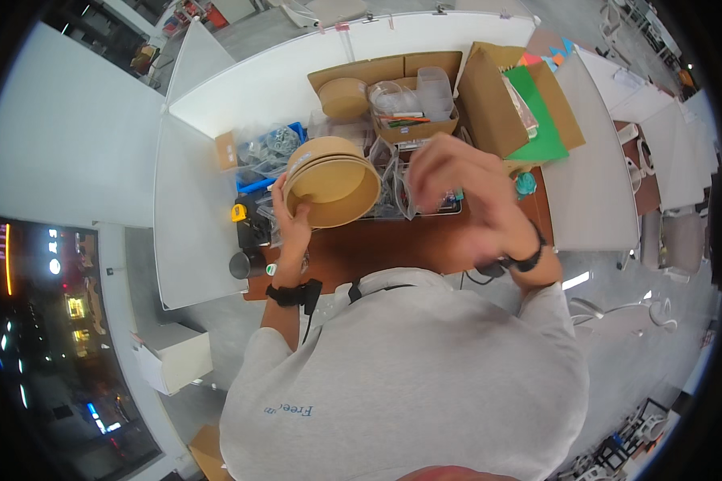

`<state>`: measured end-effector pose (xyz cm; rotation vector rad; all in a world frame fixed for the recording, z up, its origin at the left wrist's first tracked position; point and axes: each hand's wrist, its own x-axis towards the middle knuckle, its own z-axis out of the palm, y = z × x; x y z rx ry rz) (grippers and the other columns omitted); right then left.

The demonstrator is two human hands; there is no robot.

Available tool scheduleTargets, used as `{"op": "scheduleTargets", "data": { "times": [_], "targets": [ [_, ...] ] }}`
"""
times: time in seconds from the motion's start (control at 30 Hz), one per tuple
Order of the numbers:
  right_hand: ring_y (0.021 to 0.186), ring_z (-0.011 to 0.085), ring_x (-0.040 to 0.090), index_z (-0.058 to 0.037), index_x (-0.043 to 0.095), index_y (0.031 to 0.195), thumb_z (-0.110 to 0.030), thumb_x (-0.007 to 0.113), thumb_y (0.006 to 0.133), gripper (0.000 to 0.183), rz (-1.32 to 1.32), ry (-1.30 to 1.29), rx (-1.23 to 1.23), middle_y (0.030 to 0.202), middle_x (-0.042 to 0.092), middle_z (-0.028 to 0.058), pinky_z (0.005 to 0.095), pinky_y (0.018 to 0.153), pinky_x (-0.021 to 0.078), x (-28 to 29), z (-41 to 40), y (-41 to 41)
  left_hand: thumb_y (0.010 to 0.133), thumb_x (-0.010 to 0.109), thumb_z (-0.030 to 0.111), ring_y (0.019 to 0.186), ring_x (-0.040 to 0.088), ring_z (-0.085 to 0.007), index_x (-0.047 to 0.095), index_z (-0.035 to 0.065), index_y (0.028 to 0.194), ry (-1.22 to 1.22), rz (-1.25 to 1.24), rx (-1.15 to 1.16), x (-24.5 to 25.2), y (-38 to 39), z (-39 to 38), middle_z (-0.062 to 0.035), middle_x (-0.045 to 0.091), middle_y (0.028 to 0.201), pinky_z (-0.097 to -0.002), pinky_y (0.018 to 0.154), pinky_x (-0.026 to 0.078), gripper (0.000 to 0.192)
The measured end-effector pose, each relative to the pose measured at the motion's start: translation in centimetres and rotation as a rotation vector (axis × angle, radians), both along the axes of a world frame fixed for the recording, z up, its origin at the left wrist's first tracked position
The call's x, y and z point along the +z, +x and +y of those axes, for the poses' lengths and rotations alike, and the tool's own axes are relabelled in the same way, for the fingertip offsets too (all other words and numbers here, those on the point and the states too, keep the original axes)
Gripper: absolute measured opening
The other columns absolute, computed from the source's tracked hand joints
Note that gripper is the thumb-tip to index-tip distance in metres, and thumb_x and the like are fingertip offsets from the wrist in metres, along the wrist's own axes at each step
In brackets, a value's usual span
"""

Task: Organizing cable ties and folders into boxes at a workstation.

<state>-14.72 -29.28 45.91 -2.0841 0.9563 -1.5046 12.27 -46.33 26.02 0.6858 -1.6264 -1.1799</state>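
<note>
My left hand [295, 228] grips a nested stack of kraft paper bowls [332, 186], tilted so that the inside faces me, with the thumb inside the rim. To the right, my right hand [457, 180] is raised over the brown table [391, 246], apart from the bowls. Motion blurs it; its fingers are bent, and whether anything lies within them cannot be made out. Behind the stack, another kraft bowl [343, 98] rests against a cardboard box [418, 129] that holds clear plastic containers [434, 93] and several pens or pencils [403, 120].
A blue bin [256, 185] of bagged parts, a yellow tape measure [239, 212] and a dark cup [246, 264] line the left. At right stand an open cardboard box [493, 108] with green sheet [535, 114] and a teal object [525, 184]. White partitions [265, 78] enclose the table.
</note>
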Motion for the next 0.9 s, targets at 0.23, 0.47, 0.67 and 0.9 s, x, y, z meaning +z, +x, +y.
{"op": "scheduleTargets", "data": {
  "times": [0.23,0.47,0.67,0.9],
  "targets": [
    [0.054,0.0194,0.052,-0.0069,0.057,0.073,-0.052,0.059,0.093,0.049,-0.280,-0.461,0.568,0.067,0.051,0.0030,0.0328,0.045,0.0374,7.8,3.6,5.2,0.088,0.070,0.043,0.118,0.051,-0.0228,0.044,-0.0012,0.135,0.018,-0.046,0.032,-1.5,0.4,-0.4,-0.0117,0.055,0.125,-0.0355,0.102,0.039,0.070],
    [0.042,0.0162,0.041,-0.0092,0.049,0.064,-0.044,0.055,0.096,0.048,-0.372,-0.566,0.746,0.060,0.043,0.0012,0.0285,0.037,0.0292,8.7,3.8,5.0,0.088,0.071,0.028,0.119,0.051,-0.0236,0.043,-0.0016,0.136,0.025,-0.122,0.061,-1.1,-2.1,0.5,-0.0126,0.055,0.126,-0.0357,0.104,0.037,0.062],
    [0.042,0.0161,0.042,-0.0097,0.050,0.063,-0.041,0.057,0.095,0.045,-0.480,-0.505,0.709,0.061,0.047,0.0016,0.0283,0.036,0.0302,10.5,4.1,4.6,0.088,0.072,0.033,0.121,0.049,-0.0253,0.042,-0.0017,0.137,0.056,-0.077,0.025,-1.9,-3.1,0.1,-0.0139,0.053,0.129,-0.0367,0.105,0.036,0.067],
    [0.062,0.0203,0.060,-0.0063,0.062,0.080,-0.044,0.061,0.093,0.039,-0.111,-0.266,0.726,0.075,0.061,0.0060,0.0322,0.052,0.0449,10.5,1.7,2.1,0.089,0.070,0.042,0.120,0.050,-0.0244,0.042,-0.0026,0.137,0.051,-0.073,-0.003,-2.2,-3.6,-0.9,-0.0138,0.053,0.128,-0.0368,0.104,0.037,0.071]
  ]
}}
